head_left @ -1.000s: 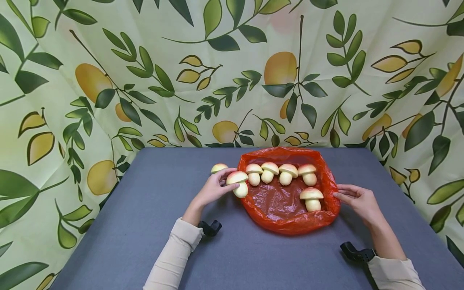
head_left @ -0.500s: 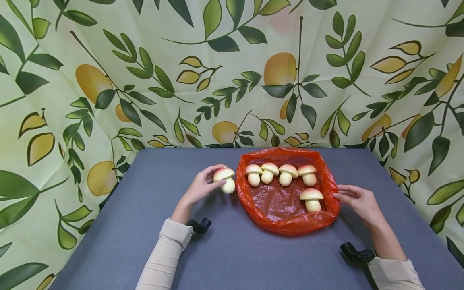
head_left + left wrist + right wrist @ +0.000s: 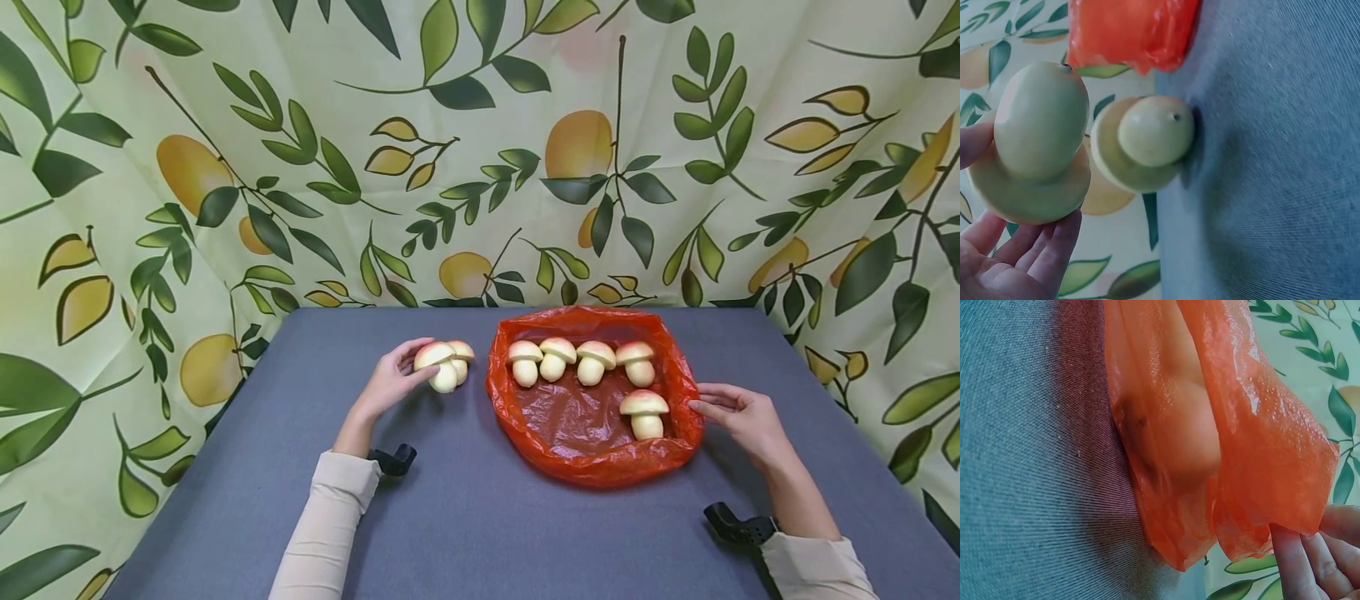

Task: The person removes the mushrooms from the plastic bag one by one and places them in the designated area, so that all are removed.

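Observation:
My left hand point(image 3: 390, 381) grips a model mushroom point(image 3: 442, 377) by its pale, red-tinged cap, stem pointing toward me. Just behind it a second mushroom point(image 3: 463, 352) stands on the table, partly covered by the held one in the head view. The left wrist view shows a gap between the held mushroom and the standing one point(image 3: 1154, 137). To the right lies a red plastic bag point(image 3: 592, 471), its mouth spread wide. My right hand point(image 3: 742, 419) pinches the bag's right rim between thumb and fingers; in the right wrist view, the thin film point(image 3: 1272, 481) hangs from the fingertips.
Inside the bag, several mushrooms point(image 3: 596, 362) line the back, and one more point(image 3: 645, 414) stands at the front right. A grey-blue cloth point(image 3: 247, 467) covers the table. Behind it hangs a leaf-and-fruit patterned curtain point(image 3: 480, 200).
My left hand has carried its mushroom leftward, away from the bag's left rim, to in front of the standing mushroom. My right hand has stayed on the bag's edge.

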Tool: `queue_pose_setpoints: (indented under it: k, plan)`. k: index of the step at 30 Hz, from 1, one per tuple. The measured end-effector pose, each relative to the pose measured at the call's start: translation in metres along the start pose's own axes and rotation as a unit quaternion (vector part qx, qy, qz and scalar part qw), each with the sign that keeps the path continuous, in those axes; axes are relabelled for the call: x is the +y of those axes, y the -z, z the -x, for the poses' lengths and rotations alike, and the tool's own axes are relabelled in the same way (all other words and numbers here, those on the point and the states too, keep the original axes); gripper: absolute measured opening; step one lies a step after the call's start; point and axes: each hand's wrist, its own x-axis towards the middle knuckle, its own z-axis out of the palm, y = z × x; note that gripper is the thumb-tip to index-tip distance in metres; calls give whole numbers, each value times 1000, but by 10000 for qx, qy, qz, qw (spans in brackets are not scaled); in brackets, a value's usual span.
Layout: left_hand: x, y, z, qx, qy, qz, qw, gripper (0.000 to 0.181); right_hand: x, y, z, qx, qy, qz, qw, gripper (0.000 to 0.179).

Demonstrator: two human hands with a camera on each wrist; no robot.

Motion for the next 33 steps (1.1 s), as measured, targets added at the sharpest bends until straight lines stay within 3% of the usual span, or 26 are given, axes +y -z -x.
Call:
queue_pose_setpoints:
  k: [4,10,19,27,33]
  plan:
    - [-7,5,-1,-10,138,-48,9999,54,0,-1,0,7,-9,70,10000,12]
    - [-19,10,-3,100,416,-170,9989,54,3,-2,0,-17,-3,214,9998,34]
    - [-31,17,-10,176,653,-338,9971,55,3,-2,-1,-16,-37,320,9995,46]
    - [-34,24,-11,241,707,-700,9947,55,1,0,1,-29,-44,115,9999,22]
    - [-39,25,-16,175,705,-822,9940,54,1,0,1,-7,-56,138,9999,21]
